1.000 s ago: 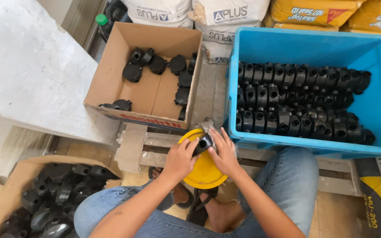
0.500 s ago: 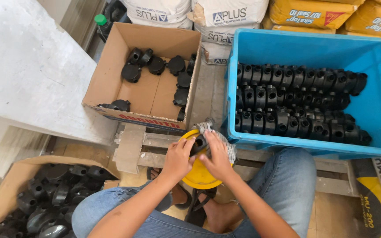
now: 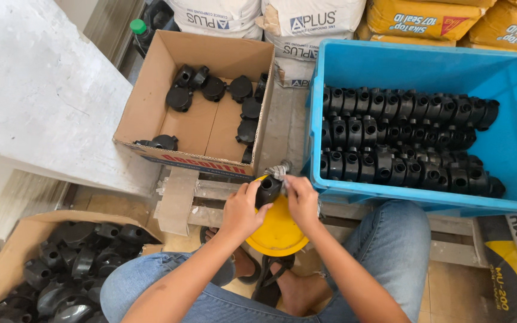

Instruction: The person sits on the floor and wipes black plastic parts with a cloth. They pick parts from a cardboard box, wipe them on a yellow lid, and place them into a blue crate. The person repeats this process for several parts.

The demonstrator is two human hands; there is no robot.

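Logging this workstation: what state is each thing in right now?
Black fitting: held in left hand.
Grey rag: gripped by right hand, against the fitting.
Blue crate: open, fittings in rows.
Cardboard box: open, partly filled.
Yellow disc: lies under the hands.

Small workshop or storeroom used for parts handling, floor-level work. Evidence: blue plastic crate [image 3: 330, 60] packed with rows of black plastic pipe fittings [image 3: 402, 140]; open cardboard box [image 3: 151, 90] with more black fittings; second carton [image 3: 7, 245] at lower left heaped with the same. Stacked sacks of building compound [image 3: 438, 15] along the back. Wooden pallet [image 3: 178, 197] on tiled floor.
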